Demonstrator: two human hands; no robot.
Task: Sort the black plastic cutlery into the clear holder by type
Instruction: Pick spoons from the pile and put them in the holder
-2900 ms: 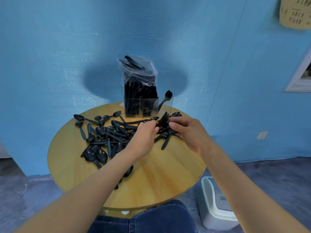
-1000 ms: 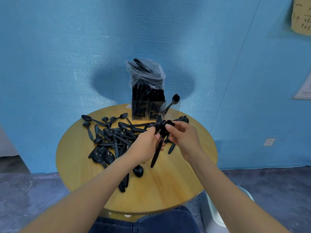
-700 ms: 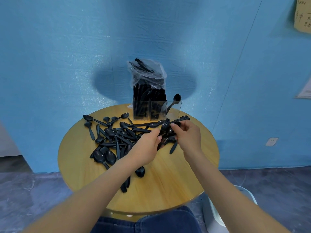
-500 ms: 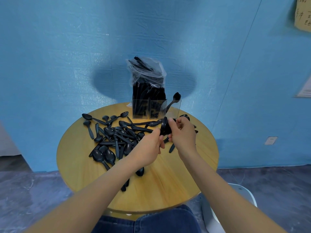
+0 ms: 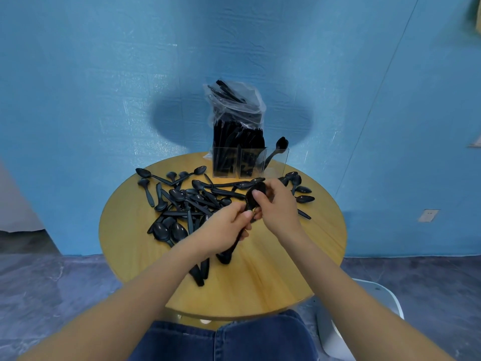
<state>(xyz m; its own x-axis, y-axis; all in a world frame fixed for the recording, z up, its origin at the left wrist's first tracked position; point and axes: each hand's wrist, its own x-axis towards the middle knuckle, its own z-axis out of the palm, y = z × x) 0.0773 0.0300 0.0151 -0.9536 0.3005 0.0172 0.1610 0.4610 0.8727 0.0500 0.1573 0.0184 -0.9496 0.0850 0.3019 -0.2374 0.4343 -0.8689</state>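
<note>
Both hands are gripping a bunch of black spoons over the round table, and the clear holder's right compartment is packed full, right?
Not quite. In the head view the clear holder's right compartment holds a single spoon; the packed compartments are the others.

Your two hands meet over the table's middle on a small bundle of black spoons (image 5: pixel 253 198): bowls up and stacked at your right hand, handles running down through your left. The loose black cutlery (image 5: pixel 187 201), mostly spoons, lies scattered and overlapping across the left and centre, with a few spoons (image 5: pixel 299 190) apart on the right. The clear holder (image 5: pixel 250 162) stands upright at the far edge; its left and middle compartments are packed with black pieces, and a single spoon (image 5: pixel 277 149) leans in the right one.
</note>
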